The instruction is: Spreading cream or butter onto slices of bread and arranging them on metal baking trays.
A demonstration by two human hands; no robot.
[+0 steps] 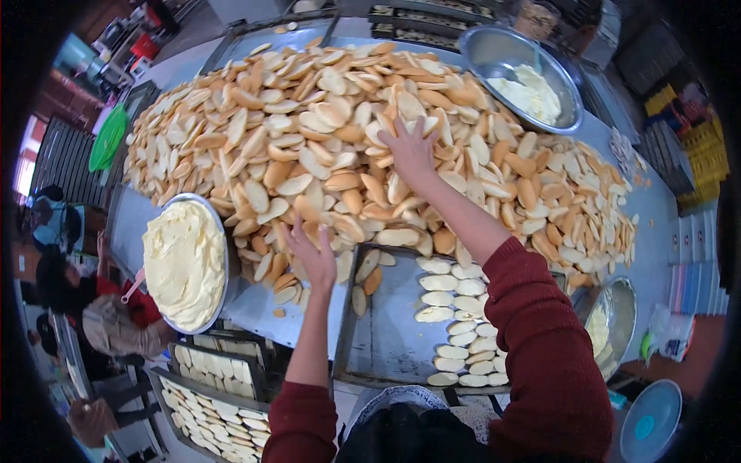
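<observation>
Blue-grey metal table (133, 224), mostly covered by a broad heap of bread slices (309, 139), tan-crusted and pale-faced, running from left to right across the middle. Both hands are at it: right hand (414, 154) reaches farther, on the heap, fingers spread; left hand (311, 253) is at the near edge, fingers spread apart. Near the centre, a dark-rimmed tray (386, 332) carries rows of pale slices (436, 299) on its right part. Left: bowl (228, 262) full of yellowish cream (183, 258). Far right: steel bowl (486, 58), paler cream inside. Near left, filled trays (262, 382) sit below table level. Room: green basin (108, 139) and a co-worker (116, 324) at left; yellow crates (706, 158) at right; round teal lid (652, 420) near right. Obscured: right sleeve covers part of the tray rows and the left side of the near-right bowl (624, 309). Right fingertips lie among slices; cannot tell whether they press on any. Left fingertip contact also unclear. Dark fisheye rim cuts off the room's edges; far-left shelf contents too small to identify.
</observation>
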